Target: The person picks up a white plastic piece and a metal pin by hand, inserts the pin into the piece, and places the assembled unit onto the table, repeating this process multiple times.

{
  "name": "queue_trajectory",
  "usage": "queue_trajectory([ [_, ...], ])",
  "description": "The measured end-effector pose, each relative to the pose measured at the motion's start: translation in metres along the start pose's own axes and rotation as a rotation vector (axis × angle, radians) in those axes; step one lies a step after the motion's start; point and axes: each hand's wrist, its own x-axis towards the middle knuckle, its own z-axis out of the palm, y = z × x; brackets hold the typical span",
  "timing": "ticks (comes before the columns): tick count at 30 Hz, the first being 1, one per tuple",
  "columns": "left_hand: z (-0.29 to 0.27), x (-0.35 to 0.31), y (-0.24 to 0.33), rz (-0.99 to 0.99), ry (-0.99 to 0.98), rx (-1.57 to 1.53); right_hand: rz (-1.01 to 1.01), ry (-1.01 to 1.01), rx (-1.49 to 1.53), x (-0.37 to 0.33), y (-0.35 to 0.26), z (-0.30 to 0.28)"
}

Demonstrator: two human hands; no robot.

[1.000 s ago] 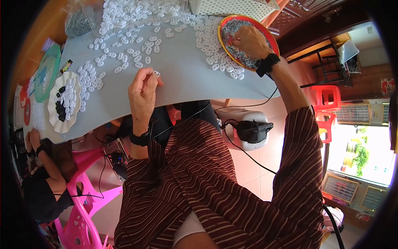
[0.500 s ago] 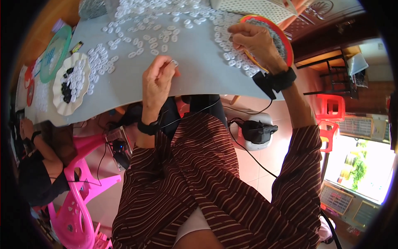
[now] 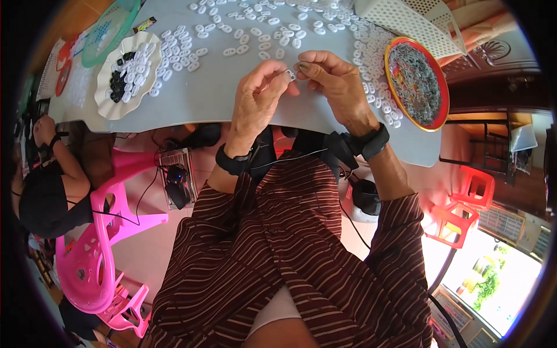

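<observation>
1. White plastic is showing at the fingertips of the left hand (image 3: 258, 95), near the upper middle of the frame; that hand is pinching a small holed piece (image 3: 291, 75), probably by its edge so that its other side is staying free.
2. Just beside it, the right hand (image 3: 335, 87) is pressing thumb and forefinger together; whether something tiny is sitting between them, I cannot tell. Both hands are meeting above the counter (image 3: 194, 98), likely because close fingerwork is easier near the body.
3. Small metal bits (image 3: 415, 84) are filling a red-rimmed tray (image 3: 444, 103) at the upper right. Its raised rim is presumably stopping them scattering, and it is lying on the right hand's side, seemingly for easy reach.
4. Loose white pieces (image 3: 264, 38) are lying thinly across the top of the frame, perhaps making single ones easier to pick up.
5. At the upper left, a wavy-edged plate (image 3: 104, 93) is holding white pieces (image 3: 138, 68) and black pieces (image 3: 118, 87), apparently keeping them apart from the loose ones.
</observation>
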Motion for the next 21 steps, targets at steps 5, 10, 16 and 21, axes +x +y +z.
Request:
queue_trajectory([
  [5, 0.002, 0.003, -0.003, -0.044, 0.107, -0.121, -0.067, 0.067, 0.089, 0.003, 0.010, 0.017],
  [10, 0.002, 0.002, -0.002, -0.066, 0.098, -0.169, -0.113, 0.135, 0.135, 0.002, 0.011, 0.028],
  [16, 0.005, 0.002, 0.003, -0.051, 0.106, -0.197, -0.135, 0.152, 0.079, 0.001, 0.011, 0.030],
  [21, 0.003, 0.001, -0.009, -0.033, 0.110, -0.173, -0.146, 0.131, 0.055, -0.001, 0.012, 0.031],
])
